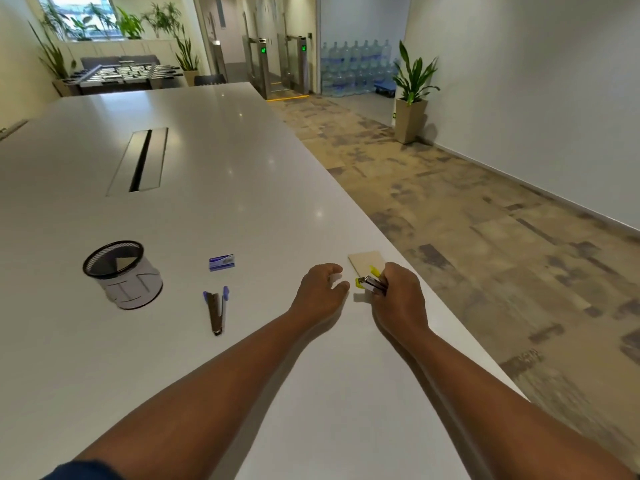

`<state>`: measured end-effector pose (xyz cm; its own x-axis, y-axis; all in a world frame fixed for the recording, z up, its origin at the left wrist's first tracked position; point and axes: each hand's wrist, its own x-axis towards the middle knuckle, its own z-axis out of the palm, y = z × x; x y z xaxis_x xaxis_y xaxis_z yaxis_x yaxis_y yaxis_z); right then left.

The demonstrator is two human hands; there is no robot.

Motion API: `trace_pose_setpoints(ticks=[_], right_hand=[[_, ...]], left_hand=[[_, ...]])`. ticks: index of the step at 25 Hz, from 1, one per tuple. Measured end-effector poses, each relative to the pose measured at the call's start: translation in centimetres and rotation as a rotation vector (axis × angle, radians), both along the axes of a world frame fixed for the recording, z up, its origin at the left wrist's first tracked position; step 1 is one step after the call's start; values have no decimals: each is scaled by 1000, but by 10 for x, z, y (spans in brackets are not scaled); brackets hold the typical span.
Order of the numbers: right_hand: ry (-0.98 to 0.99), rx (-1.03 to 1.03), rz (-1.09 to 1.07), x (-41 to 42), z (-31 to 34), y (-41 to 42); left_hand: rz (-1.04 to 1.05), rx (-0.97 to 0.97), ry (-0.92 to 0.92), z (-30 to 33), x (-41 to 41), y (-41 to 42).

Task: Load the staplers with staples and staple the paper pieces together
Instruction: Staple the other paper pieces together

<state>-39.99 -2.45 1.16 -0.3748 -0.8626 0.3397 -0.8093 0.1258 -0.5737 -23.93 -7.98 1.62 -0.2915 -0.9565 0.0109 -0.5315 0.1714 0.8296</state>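
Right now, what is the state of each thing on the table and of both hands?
Yellow stapler: opened, gripped by right hand.
Blue stapler: opened wide, lying on table.
Staple box: closed, flat.
Mesh cup: upright.
Paper pieces: flat near table edge.
Left hand: loosely curled, whether it holds something is unclear.

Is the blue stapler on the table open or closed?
Open. The blue stapler lies on the table with its two arms spread in a narrow V.

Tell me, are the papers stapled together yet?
Not that I can see. The right hand grips the yellow stapler beside the tan paper pieces; the left hand hovers close. The blue stapler lies opened on the white table, the blue staple box nearby, so work remains.
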Motion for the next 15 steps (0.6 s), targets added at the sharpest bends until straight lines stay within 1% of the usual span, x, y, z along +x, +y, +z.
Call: trace_pose_setpoints(ticks=[2,4,7,10,11,12,13,14,15], right_hand=[[-32,15,9,-4,-5,-5],[-16,65,13,-4,-10,-9],[51,93,23,-2,-14,-11],[69,99,48,-3,-16,-11],[70,104,61,-3,-16,-11],[71,107,76,-3,-17,-11],[69,110,89,-3,-17,-11],[68,110,103,-3,-17,-11],[65,111,118,-2,-17,-10]], left_hand=[[-20,16,-40,3,-15,-11],[32,35,-53,9,-28,-19],[206,192,51,15,-40,-35],[299,417,252,21,-43,-45],[281,471,207,23,-44,-51],[297,437,180,24,-43,-50],[364,506,304,25,-45,-54],[415,488,384,25,-45,-54],[402,524,281,27,-48,-52]])
